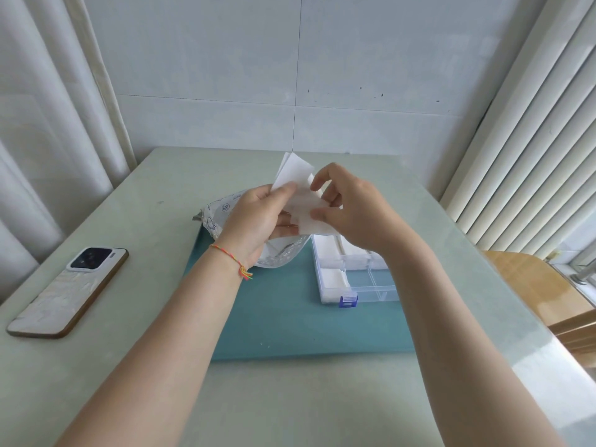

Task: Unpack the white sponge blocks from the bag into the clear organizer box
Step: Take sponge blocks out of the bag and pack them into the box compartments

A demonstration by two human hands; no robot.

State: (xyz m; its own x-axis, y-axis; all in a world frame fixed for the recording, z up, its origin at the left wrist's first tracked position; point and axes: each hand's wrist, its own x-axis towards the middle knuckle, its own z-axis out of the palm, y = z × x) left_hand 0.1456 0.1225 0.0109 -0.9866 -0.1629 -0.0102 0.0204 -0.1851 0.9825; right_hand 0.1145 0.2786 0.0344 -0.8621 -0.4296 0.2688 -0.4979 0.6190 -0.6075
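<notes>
Both hands [258,217] [348,211] pinch sponge blocks [295,175] | organizer box [371,291]: some compartments w/ blocks | bag [222,211] open

Mat [283,321] on worktop [135,366], centre. Bag [225,211] at mat's far-left corner, organizer box [364,285] on mat's right side. Sponge blocks [329,277] in box's left and far compartments. Phone [67,293] on worktop, well left of mat.

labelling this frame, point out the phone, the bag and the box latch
phone [66,293], head view, middle of its back
bag [219,209], head view, printed upper side
latch [348,300], head view, blue clip's front
</notes>
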